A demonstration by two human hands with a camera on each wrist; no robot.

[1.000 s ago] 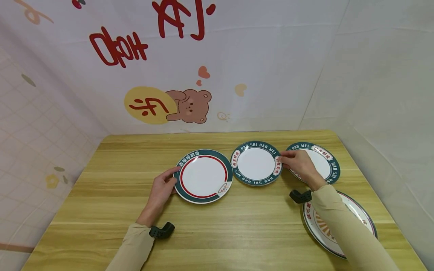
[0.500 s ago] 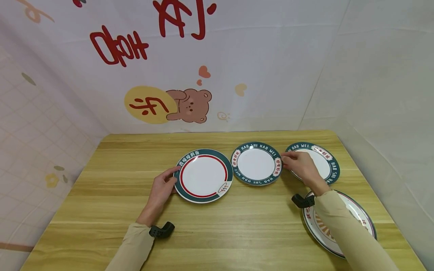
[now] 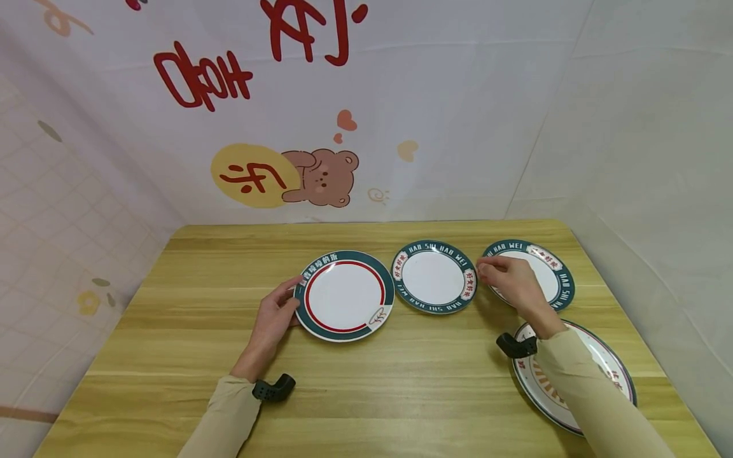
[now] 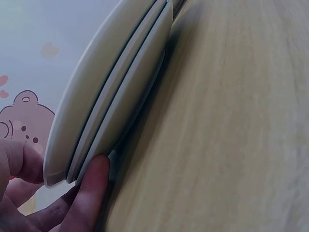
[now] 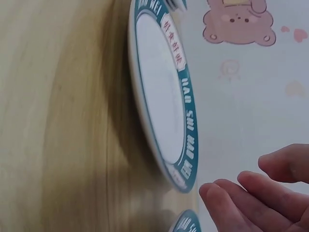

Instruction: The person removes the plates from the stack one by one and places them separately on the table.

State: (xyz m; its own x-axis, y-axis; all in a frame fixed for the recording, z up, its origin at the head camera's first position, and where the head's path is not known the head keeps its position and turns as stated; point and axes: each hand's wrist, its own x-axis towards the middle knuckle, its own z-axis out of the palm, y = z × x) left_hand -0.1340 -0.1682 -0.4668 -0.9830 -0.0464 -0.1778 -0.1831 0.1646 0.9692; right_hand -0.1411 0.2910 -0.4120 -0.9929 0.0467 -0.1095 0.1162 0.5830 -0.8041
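A stack of plates, the top one with a green rim and red ring, stands left of centre. My left hand pinches its left rim; in the left wrist view the plates show edge-on, one finger under the lowest rim. Right of the stack, rims almost meeting, is a smaller green-rimmed plate. My right hand is beside that plate's right rim, fingers loosely bent and holding nothing. In the right wrist view a gap shows between the fingertips and the plate.
Another green-rimmed plate lies at the back right, partly behind my right hand. A large plate with an orange ray pattern lies under my right forearm. Behind the wooden table hangs a printed cloth.
My right hand has let go of the smaller green-rimmed plate's right rim and shifted slightly right. My left hand keeps its grip on the stack.
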